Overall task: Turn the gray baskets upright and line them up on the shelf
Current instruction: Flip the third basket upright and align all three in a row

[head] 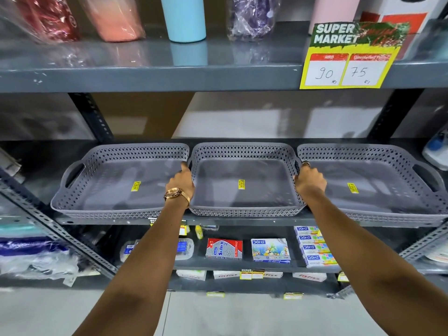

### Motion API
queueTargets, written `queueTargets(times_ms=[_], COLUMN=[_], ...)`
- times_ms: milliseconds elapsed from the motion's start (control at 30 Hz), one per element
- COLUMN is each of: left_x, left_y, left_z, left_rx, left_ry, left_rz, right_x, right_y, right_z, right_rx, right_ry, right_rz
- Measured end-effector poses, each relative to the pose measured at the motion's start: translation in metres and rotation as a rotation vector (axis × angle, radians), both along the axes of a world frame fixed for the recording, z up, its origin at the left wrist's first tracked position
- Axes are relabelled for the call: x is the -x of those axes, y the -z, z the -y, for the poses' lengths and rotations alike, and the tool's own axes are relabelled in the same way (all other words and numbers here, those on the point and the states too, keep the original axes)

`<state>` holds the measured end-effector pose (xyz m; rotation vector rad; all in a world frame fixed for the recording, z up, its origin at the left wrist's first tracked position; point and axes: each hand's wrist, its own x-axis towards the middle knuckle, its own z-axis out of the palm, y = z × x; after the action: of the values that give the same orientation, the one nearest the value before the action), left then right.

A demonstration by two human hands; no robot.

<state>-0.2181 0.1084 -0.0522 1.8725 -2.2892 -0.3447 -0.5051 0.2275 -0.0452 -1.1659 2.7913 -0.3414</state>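
The middle basket [246, 187] lies crosswise between both hands, left hand [181, 181] and right hand [309, 180] each holding one of its end handles.

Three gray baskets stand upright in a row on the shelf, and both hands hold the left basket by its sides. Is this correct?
Not quite. In the head view the left hand and right hand hold the middle basket, not the left basket. The rest is correct.
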Motion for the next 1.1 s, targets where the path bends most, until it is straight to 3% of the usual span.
queueTargets(times_ms=[1100], left_x=[0.002], left_y=[-0.0018], left_z=[0.0019], left_rx=[0.011], left_ry=[0.012], left_rz=[-0.018], right_x=[0.0041], right_y=[-0.0003], right_z=[-0.004], right_rx=[0.013], right_ry=[-0.059], right_rz=[-0.039])
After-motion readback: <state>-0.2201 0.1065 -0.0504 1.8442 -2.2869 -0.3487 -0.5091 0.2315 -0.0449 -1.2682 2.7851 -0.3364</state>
